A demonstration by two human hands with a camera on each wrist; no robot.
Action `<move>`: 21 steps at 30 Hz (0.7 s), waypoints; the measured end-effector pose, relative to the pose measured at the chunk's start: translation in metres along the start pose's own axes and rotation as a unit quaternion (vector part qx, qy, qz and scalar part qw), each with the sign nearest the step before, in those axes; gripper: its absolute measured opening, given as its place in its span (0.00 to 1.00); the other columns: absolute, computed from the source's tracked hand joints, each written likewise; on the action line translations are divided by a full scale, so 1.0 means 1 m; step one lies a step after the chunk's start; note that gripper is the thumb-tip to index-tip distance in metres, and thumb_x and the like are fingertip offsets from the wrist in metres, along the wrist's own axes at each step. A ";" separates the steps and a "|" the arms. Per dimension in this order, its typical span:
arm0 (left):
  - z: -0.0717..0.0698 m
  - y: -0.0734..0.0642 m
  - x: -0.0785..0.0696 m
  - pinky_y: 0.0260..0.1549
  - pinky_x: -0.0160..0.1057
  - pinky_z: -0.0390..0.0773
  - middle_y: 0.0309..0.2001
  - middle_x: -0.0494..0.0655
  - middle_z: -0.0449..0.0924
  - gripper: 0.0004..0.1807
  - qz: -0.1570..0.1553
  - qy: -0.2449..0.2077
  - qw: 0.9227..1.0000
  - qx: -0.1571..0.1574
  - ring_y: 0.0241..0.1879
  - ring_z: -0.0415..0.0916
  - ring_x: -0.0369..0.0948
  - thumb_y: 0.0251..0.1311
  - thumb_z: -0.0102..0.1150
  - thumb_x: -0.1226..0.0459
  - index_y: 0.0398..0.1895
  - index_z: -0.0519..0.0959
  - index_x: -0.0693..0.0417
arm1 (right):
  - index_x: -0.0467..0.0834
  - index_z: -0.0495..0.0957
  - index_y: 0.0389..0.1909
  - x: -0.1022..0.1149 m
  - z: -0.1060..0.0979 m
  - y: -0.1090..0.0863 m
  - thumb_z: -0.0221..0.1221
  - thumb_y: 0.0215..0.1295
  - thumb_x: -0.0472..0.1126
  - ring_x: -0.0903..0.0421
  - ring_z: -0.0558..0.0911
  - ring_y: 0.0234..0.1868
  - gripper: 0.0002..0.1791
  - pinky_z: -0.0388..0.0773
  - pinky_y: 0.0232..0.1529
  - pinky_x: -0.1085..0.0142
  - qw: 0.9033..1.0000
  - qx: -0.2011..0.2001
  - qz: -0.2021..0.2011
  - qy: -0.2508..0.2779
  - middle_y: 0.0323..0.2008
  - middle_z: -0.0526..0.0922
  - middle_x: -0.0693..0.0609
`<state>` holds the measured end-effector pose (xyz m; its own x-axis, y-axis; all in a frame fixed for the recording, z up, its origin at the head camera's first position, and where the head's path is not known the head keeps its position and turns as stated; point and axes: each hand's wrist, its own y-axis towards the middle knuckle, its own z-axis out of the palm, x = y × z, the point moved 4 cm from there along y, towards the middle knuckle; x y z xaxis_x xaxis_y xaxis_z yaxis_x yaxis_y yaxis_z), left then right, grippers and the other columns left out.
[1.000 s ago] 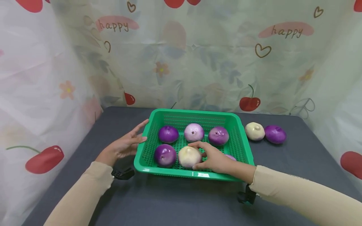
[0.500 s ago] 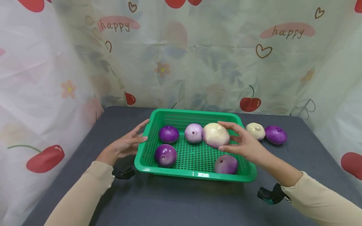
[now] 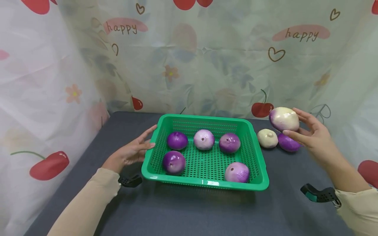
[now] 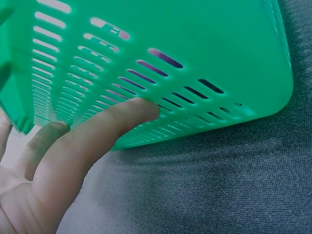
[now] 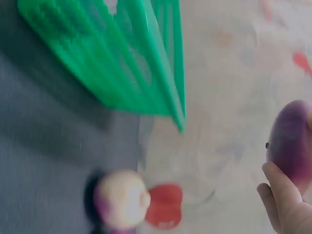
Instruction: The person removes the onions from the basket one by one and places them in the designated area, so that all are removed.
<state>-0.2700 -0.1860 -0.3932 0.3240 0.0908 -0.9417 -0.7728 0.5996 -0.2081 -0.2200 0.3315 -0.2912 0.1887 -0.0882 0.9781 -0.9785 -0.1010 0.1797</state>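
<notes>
The right hand, half-curled, holds the pale onion aloft right of the basket, which the relaxed left hand touches. The glossy onion seems firm, slippery: best gripped round its middle.

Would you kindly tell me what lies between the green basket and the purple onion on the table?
In the head view, a pale onion lies between the green basket and the purple onion.
</notes>
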 end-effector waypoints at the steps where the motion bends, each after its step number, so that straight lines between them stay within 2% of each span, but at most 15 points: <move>1: 0.000 0.000 0.000 0.51 0.62 0.75 0.77 0.56 0.40 0.43 0.001 0.001 1.000 0.002 0.60 0.72 0.58 0.72 0.47 0.67 0.76 0.37 0.22 | 0.53 0.57 0.73 -0.002 -0.008 0.000 0.57 0.65 0.27 0.73 0.79 0.47 0.39 0.77 0.41 0.81 1.000 -0.013 0.002 0.008 0.62 0.59 0.58; 3: 0.001 0.000 0.000 0.51 0.62 0.75 0.77 0.57 0.40 0.43 0.003 0.001 1.000 0.003 0.60 0.72 0.58 0.72 0.47 0.66 0.76 0.37 0.22 | 0.53 0.58 0.73 -0.006 -0.022 0.001 0.57 0.65 0.27 0.72 0.79 0.46 0.38 0.77 0.40 0.81 0.999 -0.041 0.002 0.022 0.57 0.61 0.62; 5: 0.000 0.000 0.000 0.51 0.62 0.75 0.78 0.57 0.39 0.43 0.004 0.003 1.000 0.003 0.60 0.72 0.58 0.72 0.47 0.66 0.76 0.37 0.22 | 0.53 0.59 0.73 -0.012 -0.033 0.002 0.58 0.64 0.27 0.71 0.77 0.45 0.38 0.77 0.39 0.82 0.997 -0.069 0.004 0.027 0.58 0.61 0.62; 10: -0.001 0.000 0.001 0.51 0.63 0.75 0.77 0.55 0.41 0.43 -0.002 -0.002 1.000 -0.008 0.59 0.73 0.57 0.72 0.48 0.66 0.75 0.39 0.20 | 0.52 0.54 0.75 -0.032 -0.056 0.003 0.62 0.62 0.31 0.70 0.73 0.46 0.43 0.76 0.37 0.84 0.991 -0.134 0.020 -0.011 0.68 0.56 0.58; 14: -0.002 0.000 0.002 0.51 0.63 0.75 0.77 0.54 0.42 0.42 -0.008 -0.009 1.000 -0.013 0.59 0.74 0.57 0.72 0.47 0.67 0.75 0.40 0.20 | 0.49 0.52 0.75 -0.051 -0.071 0.002 0.65 0.60 0.32 0.74 0.73 0.40 0.46 0.75 0.34 0.85 0.982 -0.184 0.036 -0.026 0.65 0.59 0.59; 17: -0.001 0.000 0.002 0.51 0.62 0.75 0.78 0.54 0.42 0.42 -0.007 -0.008 1.000 -0.009 0.60 0.73 0.57 0.72 0.47 0.67 0.75 0.39 0.20 | 0.50 0.52 0.75 -0.064 -0.082 0.002 0.67 0.58 0.33 0.75 0.72 0.37 0.48 0.74 0.32 0.85 0.970 -0.232 0.064 -0.032 0.64 0.58 0.61; 21: -0.002 0.000 0.001 0.51 0.62 0.75 0.78 0.54 0.42 0.42 -0.006 -0.007 1.000 -0.010 0.61 0.72 0.58 0.72 0.47 0.67 0.75 0.40 0.20 | 0.52 0.50 0.76 -0.079 -0.095 0.004 0.65 0.61 0.40 0.61 0.73 0.55 0.46 0.70 0.34 0.87 0.942 -0.288 0.125 -0.121 0.75 0.48 0.49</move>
<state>-0.2707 -0.1871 -0.3948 0.3411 0.0947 -0.9353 -0.7797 0.5843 -0.2251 -0.2468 0.4327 -0.3581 -0.1085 -0.2684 0.9572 -0.8643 0.5012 0.0426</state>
